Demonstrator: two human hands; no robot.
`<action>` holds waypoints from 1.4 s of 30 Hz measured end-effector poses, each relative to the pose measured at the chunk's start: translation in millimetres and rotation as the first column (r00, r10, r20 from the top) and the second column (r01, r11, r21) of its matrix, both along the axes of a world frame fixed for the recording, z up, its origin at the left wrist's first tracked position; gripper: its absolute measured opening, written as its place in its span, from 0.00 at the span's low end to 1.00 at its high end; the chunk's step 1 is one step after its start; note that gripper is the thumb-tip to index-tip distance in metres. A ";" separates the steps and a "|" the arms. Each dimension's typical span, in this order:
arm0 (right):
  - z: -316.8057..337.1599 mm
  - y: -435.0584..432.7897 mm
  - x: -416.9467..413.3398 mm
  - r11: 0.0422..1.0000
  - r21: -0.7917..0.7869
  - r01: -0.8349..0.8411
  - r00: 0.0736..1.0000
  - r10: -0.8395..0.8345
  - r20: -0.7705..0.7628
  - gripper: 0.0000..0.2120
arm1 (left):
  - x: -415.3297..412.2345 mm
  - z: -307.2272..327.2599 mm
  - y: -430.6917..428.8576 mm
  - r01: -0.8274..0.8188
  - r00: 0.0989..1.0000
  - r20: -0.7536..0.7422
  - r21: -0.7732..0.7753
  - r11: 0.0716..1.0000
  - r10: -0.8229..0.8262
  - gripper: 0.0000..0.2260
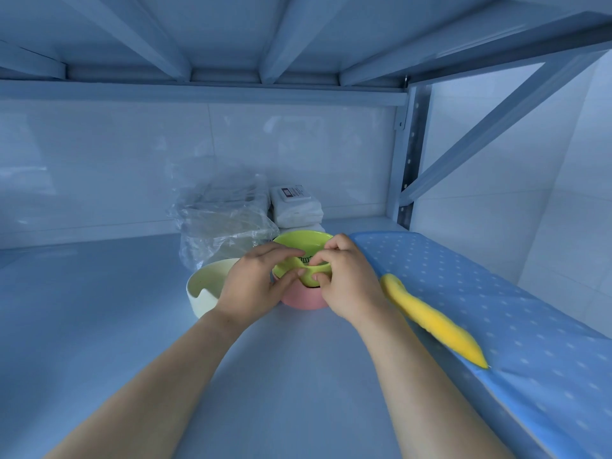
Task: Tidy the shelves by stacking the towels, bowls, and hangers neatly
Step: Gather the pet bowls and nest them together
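A green bowl (298, 243) sits nested in a pink bowl (299, 298) at the middle of the shelf (116, 309). My left hand (256, 283) grips the green bowl's near-left rim, thumb on the outside. My right hand (347, 276) pinches the near-right rim of the same bowl. A cream bowl (205, 286) with a notched rim stands just left of them, partly hidden behind my left hand. A yellow towel (430, 319) lies on a blue dotted board (496, 309) to the right.
Behind the bowls stand a crumpled clear plastic bag (225, 217) and a stack of white packets (294, 210) against the back wall. An upright post (412, 154) and a diagonal brace (496, 117) close the right side. The upper shelf hangs low overhead.
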State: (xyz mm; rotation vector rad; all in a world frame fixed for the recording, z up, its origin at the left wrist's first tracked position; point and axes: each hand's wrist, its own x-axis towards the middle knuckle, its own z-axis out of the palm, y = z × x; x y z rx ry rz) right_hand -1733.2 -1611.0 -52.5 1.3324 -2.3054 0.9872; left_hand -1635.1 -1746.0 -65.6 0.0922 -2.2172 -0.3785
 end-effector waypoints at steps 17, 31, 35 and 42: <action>-7.5 -0.2 -1.9 1.000 0.004 0.018 1.000 -0.018 0.019 0.16 | -1.4 -4.3 4.3 -0.057 0.998 0.006 0.006 0.998 0.057 0.15; -3.9 0.6 3.2 1.000 0.006 -0.002 1.000 0.002 -0.028 0.20 | 12.5 -2.5 2.4 -0.148 0.988 0.038 -0.026 0.989 0.149 0.21; -3.0 -1.0 8.5 0.997 -0.077 -0.014 0.999 0.010 -0.050 0.16 | 34.5 -0.5 -4.4 -0.244 0.968 0.057 0.017 0.970 0.243 0.21; -2.7 -9.7 24.6 0.984 -0.154 -0.086 0.995 0.078 -0.063 0.15 | 79.6 3.8 -4.9 -0.316 0.944 0.116 0.057 0.947 0.308 0.13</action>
